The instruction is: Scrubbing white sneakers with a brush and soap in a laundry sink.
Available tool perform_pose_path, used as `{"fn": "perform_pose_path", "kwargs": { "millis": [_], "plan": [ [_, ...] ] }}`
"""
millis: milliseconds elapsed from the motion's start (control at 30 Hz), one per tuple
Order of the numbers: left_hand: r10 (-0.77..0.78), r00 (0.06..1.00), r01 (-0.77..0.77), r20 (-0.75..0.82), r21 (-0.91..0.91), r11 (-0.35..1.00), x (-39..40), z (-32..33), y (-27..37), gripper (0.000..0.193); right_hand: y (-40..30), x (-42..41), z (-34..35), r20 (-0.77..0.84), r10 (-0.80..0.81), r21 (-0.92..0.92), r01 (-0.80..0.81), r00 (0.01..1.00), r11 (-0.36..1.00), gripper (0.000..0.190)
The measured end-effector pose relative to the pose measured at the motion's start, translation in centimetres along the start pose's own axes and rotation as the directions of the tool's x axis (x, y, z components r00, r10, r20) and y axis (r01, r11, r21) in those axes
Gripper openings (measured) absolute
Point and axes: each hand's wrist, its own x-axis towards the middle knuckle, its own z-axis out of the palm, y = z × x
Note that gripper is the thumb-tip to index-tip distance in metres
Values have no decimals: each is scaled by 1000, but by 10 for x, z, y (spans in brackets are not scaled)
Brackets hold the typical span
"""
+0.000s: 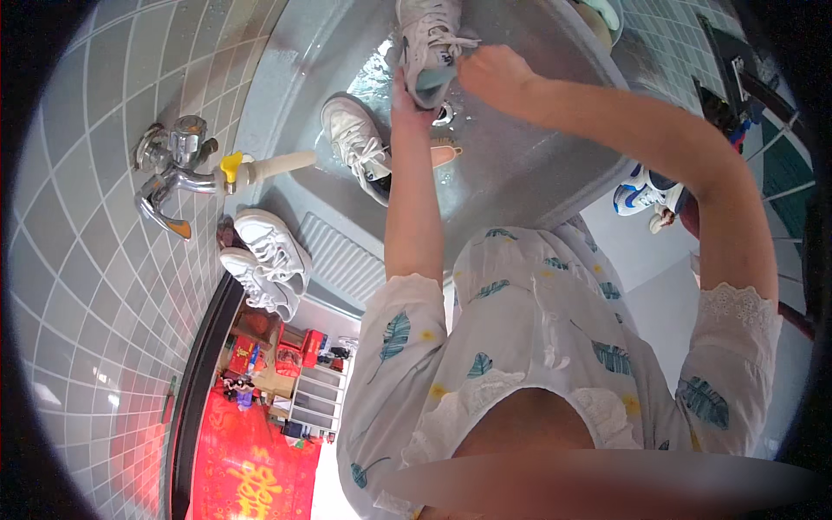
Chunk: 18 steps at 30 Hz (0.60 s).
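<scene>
A wet white lace-up sneaker (429,39) is tilted up over the grey laundry sink (513,175), its heel towards me. My left hand (411,101) grips it around the heel and side. Against its other side, near the collar and laces, my right hand (497,75) is curled; whether its fingers hold anything is hidden. The matching sneaker (354,140) lies on the sink floor left of my left forearm, which covers part of it. Just right of that forearm lies a wooden scrub brush (446,155), partly hidden, near the metal drain (444,114).
A chrome tap (185,172) with a yellow-levered valve and pale hose juts from the tiled wall (97,214). White sneakers (270,260) rest beside the ribbed washboard (341,257). Blue-and-white shoes (640,192) are right of the sink. A basin (616,23) stands beyond its far right edge.
</scene>
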Motion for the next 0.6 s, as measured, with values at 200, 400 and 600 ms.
{"fn": "perform_pose_path", "kwargs": {
  "millis": [200,400,600],
  "plan": [
    [122,969,-194,214,363,911,-41,-71,-8,46,-18,-82,-10,121,115,349,-150,986,925,21],
    [737,673,126,-63,992,-30,-104,-50,-17,32,-30,-145,21,227,341,529,-410,912,743,23],
    [697,360,-298,620,784,-544,-232,56,12,24,-41,-154,-1,214,384,542,-436,898,718,20]
  ]
}}
